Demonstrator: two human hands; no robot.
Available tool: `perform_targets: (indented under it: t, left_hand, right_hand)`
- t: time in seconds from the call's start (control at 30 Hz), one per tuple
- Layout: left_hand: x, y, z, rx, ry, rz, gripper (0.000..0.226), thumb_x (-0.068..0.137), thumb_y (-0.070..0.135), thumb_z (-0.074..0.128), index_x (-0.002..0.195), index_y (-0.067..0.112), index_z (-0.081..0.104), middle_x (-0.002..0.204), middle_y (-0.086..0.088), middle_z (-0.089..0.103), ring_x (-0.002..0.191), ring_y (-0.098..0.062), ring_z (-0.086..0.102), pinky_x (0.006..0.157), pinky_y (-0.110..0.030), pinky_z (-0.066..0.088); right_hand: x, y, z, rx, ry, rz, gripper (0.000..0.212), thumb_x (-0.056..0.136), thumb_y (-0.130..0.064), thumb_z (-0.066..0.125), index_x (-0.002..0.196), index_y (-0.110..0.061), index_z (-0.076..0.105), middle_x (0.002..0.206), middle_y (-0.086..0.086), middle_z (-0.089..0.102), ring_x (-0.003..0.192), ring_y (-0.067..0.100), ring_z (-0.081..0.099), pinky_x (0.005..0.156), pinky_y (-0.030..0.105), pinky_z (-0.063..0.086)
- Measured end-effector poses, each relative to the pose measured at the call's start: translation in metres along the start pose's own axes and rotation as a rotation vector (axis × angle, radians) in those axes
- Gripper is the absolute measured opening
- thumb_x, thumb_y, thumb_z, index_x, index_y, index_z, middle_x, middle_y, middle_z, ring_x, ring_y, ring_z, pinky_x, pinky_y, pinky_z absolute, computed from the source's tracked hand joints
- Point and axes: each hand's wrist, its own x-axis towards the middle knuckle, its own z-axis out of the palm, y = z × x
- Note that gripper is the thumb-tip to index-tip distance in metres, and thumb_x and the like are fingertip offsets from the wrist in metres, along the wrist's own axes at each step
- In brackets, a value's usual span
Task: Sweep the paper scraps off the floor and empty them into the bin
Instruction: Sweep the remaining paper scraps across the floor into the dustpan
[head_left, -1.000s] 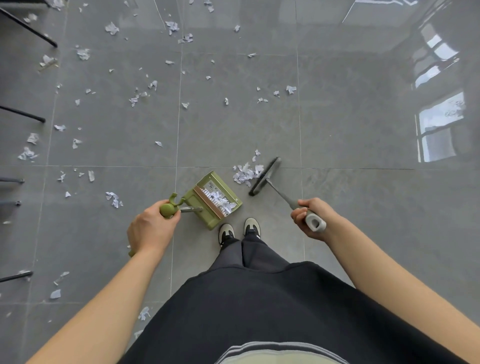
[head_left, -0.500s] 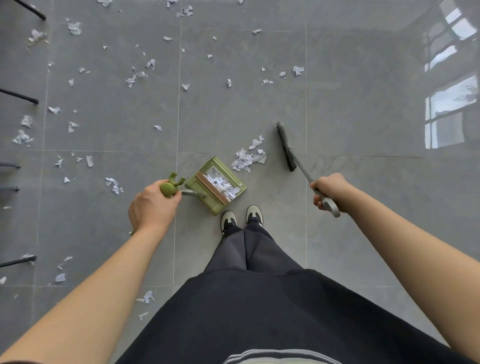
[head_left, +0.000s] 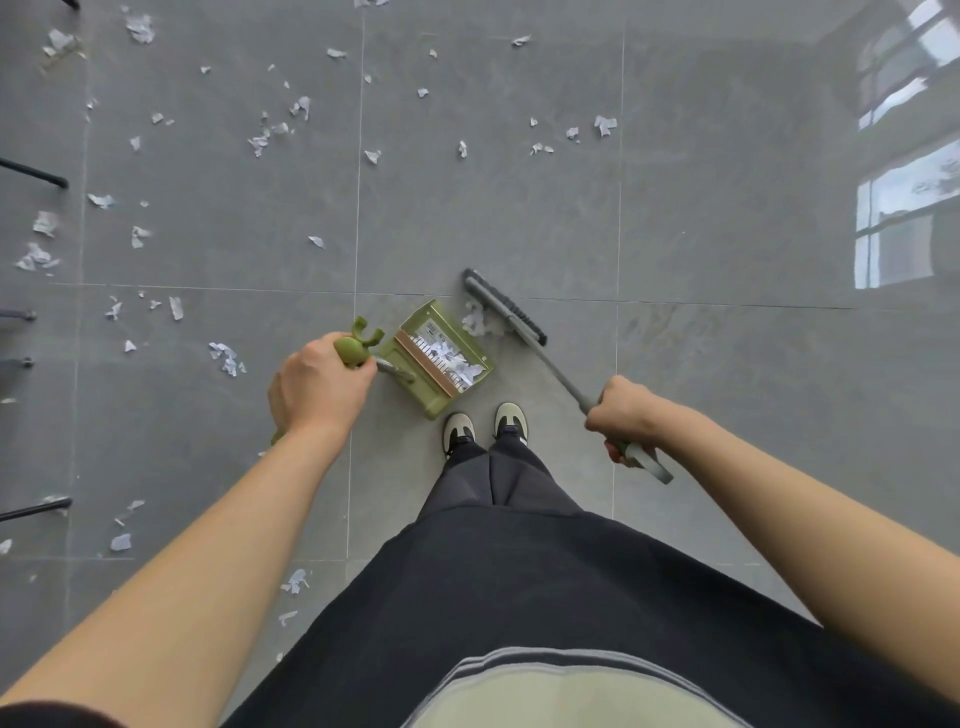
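- Left hand (head_left: 317, 387) grips the dustpan (head_left: 441, 358) handle.
- Right hand (head_left: 626, 415) grips the broom (head_left: 506, 312) handle.
- Broom head touches paper scraps (head_left: 474, 321) at the dustpan mouth.

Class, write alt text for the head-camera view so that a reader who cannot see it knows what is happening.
Seen from above, a person's right hand grips a grey broom, pushing a small pile of paper scraps towards a green dustpan whose handle the left hand holds. The dustpan already holds scraps, and many more lie scattered across the grey tiled floor.
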Motion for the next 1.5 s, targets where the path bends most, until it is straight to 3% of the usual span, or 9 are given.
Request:
perform_targets:
  t: [0.13, 0.23, 0.43, 0.67, 0.93, 1.03, 1.23, 1.5]
  left_hand:
    - [-0.002, -0.004, 0.002, -0.023, 0.011, -0.011, 0.021, 0.084, 0.039, 0.067, 0.097, 0.023, 0.071, 0.088, -0.015, 0.07, 0.087, -0.04, 0.062, 0.07, -0.037, 0.046]
    - [-0.007, -0.01, 0.003, -0.032, 0.022, -0.02, 0.022, 0.084, 0.041, 0.066, 0.1, 0.025, 0.071, 0.09, -0.015, 0.07, 0.087, -0.041, 0.062, 0.07, -0.037, 0.046]
    - [-0.01, -0.025, -0.001, -0.089, 0.022, -0.024, 0.025, 0.084, 0.042, 0.068, 0.104, 0.027, 0.072, 0.092, -0.014, 0.071, 0.088, -0.04, 0.062, 0.07, -0.036, 0.045]
    - [-0.008, -0.03, -0.006, -0.169, 0.037, -0.047, 0.023, 0.084, 0.039, 0.069, 0.102, 0.025, 0.072, 0.093, -0.014, 0.071, 0.088, -0.04, 0.061, 0.069, -0.034, 0.041]
    - [0.005, -0.036, -0.016, -0.244, 0.072, -0.096, 0.026, 0.084, 0.042, 0.068, 0.103, 0.026, 0.072, 0.094, -0.012, 0.071, 0.089, -0.038, 0.061, 0.073, -0.036, 0.046]
    - [0.01, -0.035, -0.02, -0.263, 0.081, -0.094, 0.025, 0.085, 0.043, 0.068, 0.103, 0.026, 0.072, 0.093, -0.012, 0.071, 0.089, -0.039, 0.061, 0.074, -0.037, 0.048]
    - [0.022, -0.026, -0.029, -0.266, 0.117, -0.096, 0.024, 0.085, 0.043, 0.068, 0.1, 0.024, 0.072, 0.09, -0.012, 0.07, 0.087, -0.04, 0.061, 0.073, -0.038, 0.049]
    - [0.046, 0.001, -0.037, -0.289, 0.171, -0.209, 0.023, 0.085, 0.039, 0.07, 0.097, 0.02, 0.071, 0.089, -0.015, 0.069, 0.086, -0.041, 0.06, 0.073, -0.038, 0.046]
  right_hand:
    - [-0.016, -0.005, 0.014, 0.039, -0.111, -0.013, 0.026, 0.085, -0.002, 0.046, 0.104, 0.014, 0.054, 0.052, 0.02, 0.056, 0.046, 0.03, 0.054, 0.047, 0.036, 0.05]
    - [-0.028, -0.01, 0.019, 0.042, -0.144, -0.041, 0.021, 0.086, -0.002, 0.047, 0.098, 0.013, 0.055, 0.049, 0.018, 0.055, 0.039, 0.026, 0.051, 0.041, 0.031, 0.047]
    - [-0.04, -0.008, 0.01, 0.128, -0.116, -0.017, 0.008, 0.088, -0.007, 0.053, 0.087, 0.001, 0.052, 0.055, 0.016, 0.051, 0.041, 0.023, 0.046, 0.044, 0.028, 0.043]
    - [-0.048, -0.008, -0.001, 0.228, -0.079, 0.003, 0.012, 0.092, -0.01, 0.056, 0.084, -0.003, 0.051, 0.056, 0.013, 0.048, 0.044, 0.021, 0.044, 0.044, 0.024, 0.038]
    - [-0.058, -0.019, -0.004, 0.41, -0.007, 0.007, 0.021, 0.094, -0.01, 0.053, 0.109, 0.005, 0.055, 0.057, 0.01, 0.046, 0.037, 0.017, 0.043, 0.041, 0.021, 0.038]
    - [-0.058, -0.024, -0.013, 0.5, 0.0, 0.002, 0.013, 0.095, -0.01, 0.054, 0.104, -0.001, 0.052, 0.061, 0.009, 0.044, 0.035, 0.015, 0.043, 0.039, 0.02, 0.038]
    - [-0.049, -0.03, -0.037, 0.594, 0.027, 0.0, 0.019, 0.095, -0.01, 0.056, 0.109, 0.001, 0.053, 0.067, 0.011, 0.047, 0.035, 0.014, 0.044, 0.039, 0.02, 0.038]
    - [-0.016, -0.047, -0.088, 0.523, 0.032, -0.013, 0.01, 0.095, -0.009, 0.054, 0.091, -0.002, 0.047, 0.066, 0.011, 0.047, 0.035, 0.015, 0.045, 0.041, 0.022, 0.04]
